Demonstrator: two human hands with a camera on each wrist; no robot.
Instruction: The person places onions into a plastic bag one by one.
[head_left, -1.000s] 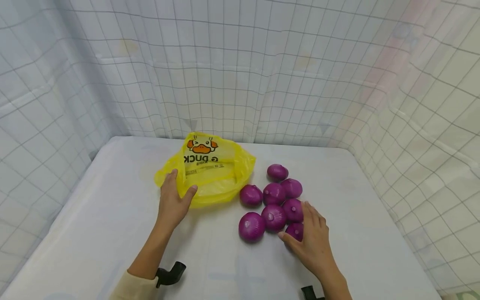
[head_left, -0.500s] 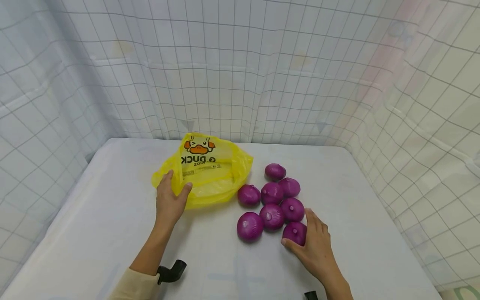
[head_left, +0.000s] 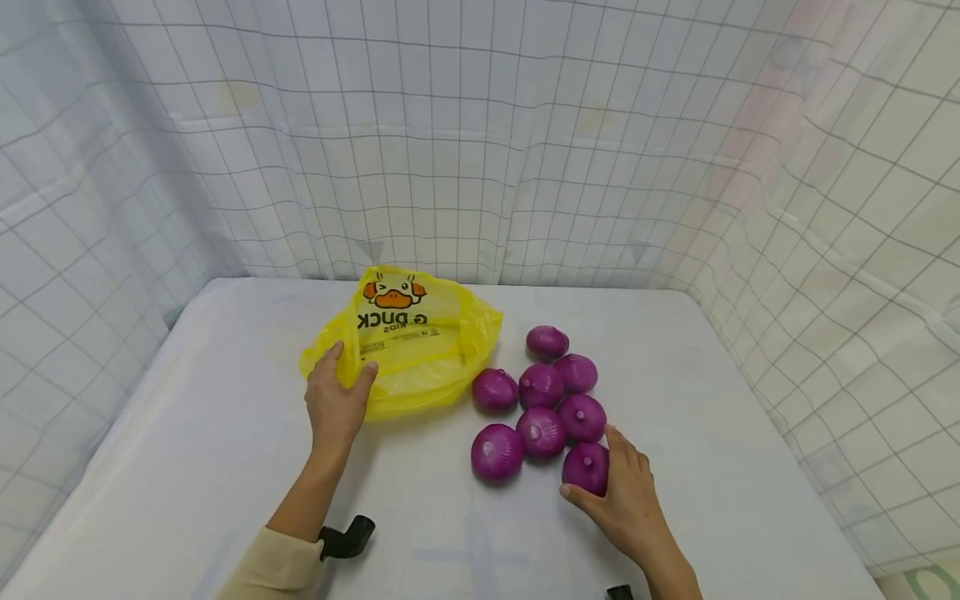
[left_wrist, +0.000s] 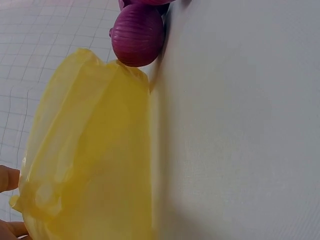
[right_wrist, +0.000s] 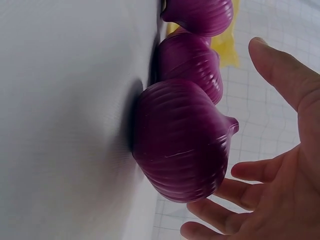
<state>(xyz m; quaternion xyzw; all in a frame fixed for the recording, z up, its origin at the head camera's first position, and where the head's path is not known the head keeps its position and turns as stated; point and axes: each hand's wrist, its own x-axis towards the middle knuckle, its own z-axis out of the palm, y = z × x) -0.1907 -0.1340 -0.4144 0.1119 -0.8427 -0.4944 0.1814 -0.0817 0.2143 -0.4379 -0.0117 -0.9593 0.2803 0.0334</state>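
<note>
A yellow plastic bag [head_left: 412,392] with a duck print lies at the back left, its mouth spread toward me. My left hand [head_left: 335,412] is at the bag's left side, thumb and fingers wide apart; in the left wrist view its fingertips [left_wrist: 9,178] show at the bag's edge. Several purple onions sit in a cluster right of the bag. Beside the nearest onion [head_left: 586,468] is my right hand [head_left: 633,500], thumb in front and fingers along its far right. In the right wrist view the thumb stands off from that onion [right_wrist: 182,142], with the fingers close by.
The white-covered table [head_left: 420,517] is walled by checked white curtains [head_left: 465,150] at the back and both sides. Another onion [head_left: 497,454] lies front left in the cluster, and one onion [head_left: 547,342] sits farthest back. Black wrist mounts [head_left: 348,537] are near each forearm.
My right hand has drawn back slightly toward me, uncovering more of the nearest onion. The left hand keeps its place at the bag, and the head view has shifted a little.
</note>
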